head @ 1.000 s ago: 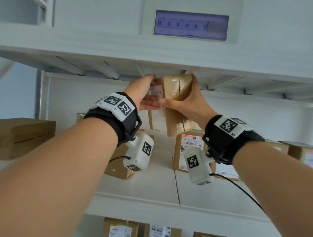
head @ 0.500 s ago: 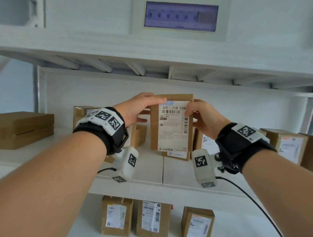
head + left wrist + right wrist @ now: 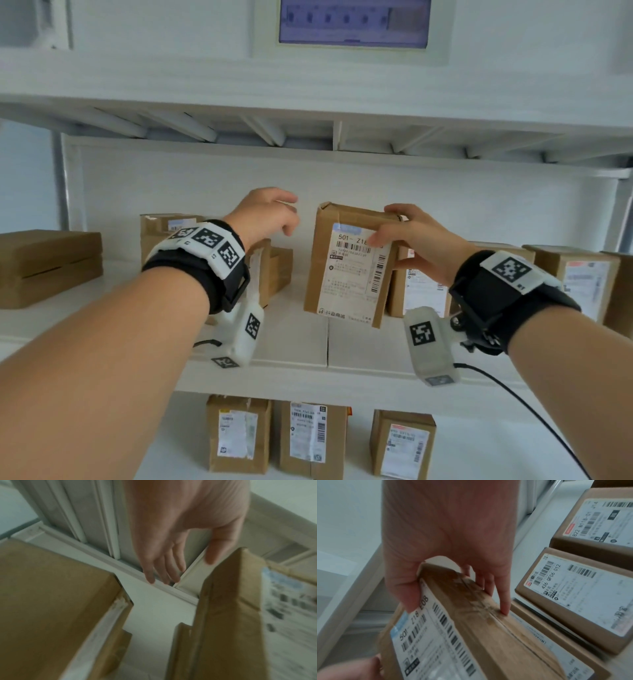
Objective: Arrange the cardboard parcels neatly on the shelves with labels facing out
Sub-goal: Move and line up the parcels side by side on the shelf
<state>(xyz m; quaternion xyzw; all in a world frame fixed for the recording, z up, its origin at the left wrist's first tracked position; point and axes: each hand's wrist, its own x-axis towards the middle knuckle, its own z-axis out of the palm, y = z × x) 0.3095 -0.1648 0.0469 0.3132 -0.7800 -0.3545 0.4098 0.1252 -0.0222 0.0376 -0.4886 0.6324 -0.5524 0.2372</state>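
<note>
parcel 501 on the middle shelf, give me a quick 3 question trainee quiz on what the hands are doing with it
1. True or false: the left hand holds the 501 parcel.
2. Which way does that parcel's label face?
A. toward the back wall
B. out toward the person
C. down at the shelf
3. Fill in: the right hand has its ____ on the label face and its fingers on the taped top.

Key
1. False: the left hand is open beside the parcel, apart from it.
2. B
3. thumb
</note>
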